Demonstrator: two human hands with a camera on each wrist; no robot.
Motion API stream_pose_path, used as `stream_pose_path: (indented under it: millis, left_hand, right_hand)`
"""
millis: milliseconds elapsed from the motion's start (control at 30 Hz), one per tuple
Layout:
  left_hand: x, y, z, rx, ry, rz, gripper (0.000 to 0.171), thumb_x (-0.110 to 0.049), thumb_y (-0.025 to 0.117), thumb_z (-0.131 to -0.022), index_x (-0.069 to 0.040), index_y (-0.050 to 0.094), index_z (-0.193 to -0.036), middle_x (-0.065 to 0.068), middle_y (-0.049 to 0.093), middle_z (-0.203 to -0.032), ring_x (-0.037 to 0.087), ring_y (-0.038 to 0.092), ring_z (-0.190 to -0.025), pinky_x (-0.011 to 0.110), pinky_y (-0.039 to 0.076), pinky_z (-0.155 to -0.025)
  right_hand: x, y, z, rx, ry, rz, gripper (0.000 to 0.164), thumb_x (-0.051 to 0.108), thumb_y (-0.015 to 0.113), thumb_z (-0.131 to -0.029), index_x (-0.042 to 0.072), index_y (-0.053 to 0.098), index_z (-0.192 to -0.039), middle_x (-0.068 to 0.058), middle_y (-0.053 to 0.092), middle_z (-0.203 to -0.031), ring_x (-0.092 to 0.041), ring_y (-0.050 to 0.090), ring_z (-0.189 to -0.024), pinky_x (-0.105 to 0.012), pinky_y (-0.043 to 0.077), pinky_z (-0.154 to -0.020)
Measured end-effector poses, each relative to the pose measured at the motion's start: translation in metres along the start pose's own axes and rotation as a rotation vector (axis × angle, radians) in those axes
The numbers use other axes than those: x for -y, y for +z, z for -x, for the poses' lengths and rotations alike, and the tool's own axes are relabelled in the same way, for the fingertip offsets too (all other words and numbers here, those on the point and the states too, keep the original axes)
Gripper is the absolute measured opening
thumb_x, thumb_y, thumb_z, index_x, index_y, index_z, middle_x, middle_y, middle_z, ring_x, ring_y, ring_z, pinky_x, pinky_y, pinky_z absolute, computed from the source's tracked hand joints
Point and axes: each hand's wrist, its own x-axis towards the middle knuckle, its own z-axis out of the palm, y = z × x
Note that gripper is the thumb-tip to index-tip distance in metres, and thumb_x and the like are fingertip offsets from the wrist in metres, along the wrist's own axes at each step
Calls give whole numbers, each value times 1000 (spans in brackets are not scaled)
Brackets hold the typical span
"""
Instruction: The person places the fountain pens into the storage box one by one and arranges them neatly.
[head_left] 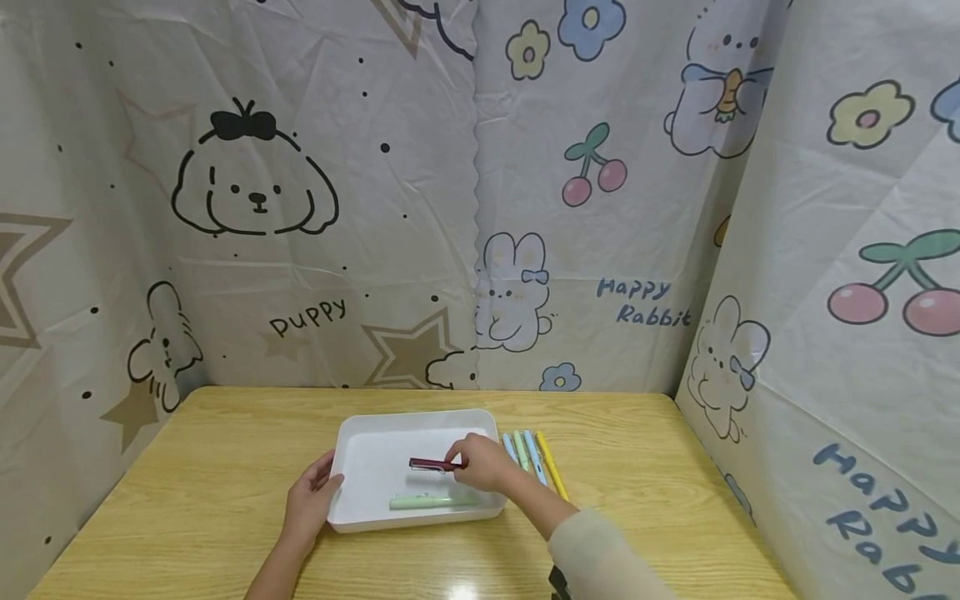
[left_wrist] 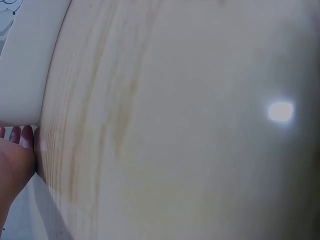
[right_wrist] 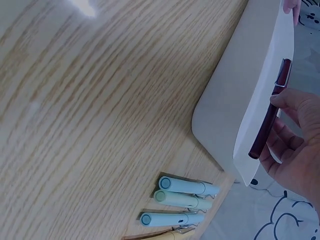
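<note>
One maroon pen (head_left: 429, 464) is pinched in the right grip (head_left: 482, 463) over a white tray (head_left: 367, 462) near the counter's (head_left: 247, 458) back edge; the left grip (head_left: 310, 496) holds the tray. Wall cloth (head_left: 442, 242) reads "Puppy," "Happy Rabbit."

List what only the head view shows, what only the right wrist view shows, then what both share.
Only head: the pale green pen in the white tray, and the sleeve. Only right wrist: the clipless end of the dark red pen, which the right hand hides in the head view. Both: that hand gripping the pen, the tray, and four pens on the table.
</note>
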Motion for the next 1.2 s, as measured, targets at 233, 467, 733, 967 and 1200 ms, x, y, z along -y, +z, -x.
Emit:
stream_pose_path:
  millis: [233, 467, 733, 967, 1200]
  left_hand:
    - [0, 0, -1, 7, -5, -1, 52, -11, 48, -94, -6, 35, -143, 20, 38, -145, 32, 40, -130, 48, 35, -106]
    - [1, 0, 0, 4, 2, -4, 51, -11, 49, -94, -5, 35, -143, 21, 39, -145, 32, 41, -130, 48, 36, -105]
    - [0, 1, 0, 1, 5, -7, 51, -12, 49, -94, -6, 36, -143, 20, 39, -145, 32, 42, -129, 47, 37, -105]
    - [1, 0, -1, 2, -4, -2, 51, -12, 50, -94, -6, 36, -143, 19, 39, -145, 30, 42, -129, 43, 39, -104]
    - [1, 1, -1, -5, -2, -6, 51, -12, 50, -94, -6, 37, -143, 19, 40, -144, 30, 43, -128, 38, 41, -102]
  right_hand:
    - [2, 5, -1, 19, 10, 16, 19, 12, 67, -79, 15, 72, -97, 5, 58, -72, -3, 44, -63, -18, 37, -54]
    - [2, 9, -1, 22, 15, 9, 19, 12, 66, -79, 16, 72, -97, 4, 59, -73, -3, 44, -62, -18, 37, -54]
    - [2, 14, 1, 33, 3, -8, 19, 11, 65, -81, 15, 72, -98, 6, 57, -74, -3, 44, -63, -18, 38, -56]
    - [4, 17, 1, 32, 6, -8, 19, 11, 66, -80, 14, 72, -97, 4, 58, -75, -3, 43, -63, -18, 37, -56]
    - [6, 22, 0, 35, 3, 16, 18, 12, 67, -80, 14, 72, -97, 3, 60, -76, -3, 45, -65, -18, 40, -59]
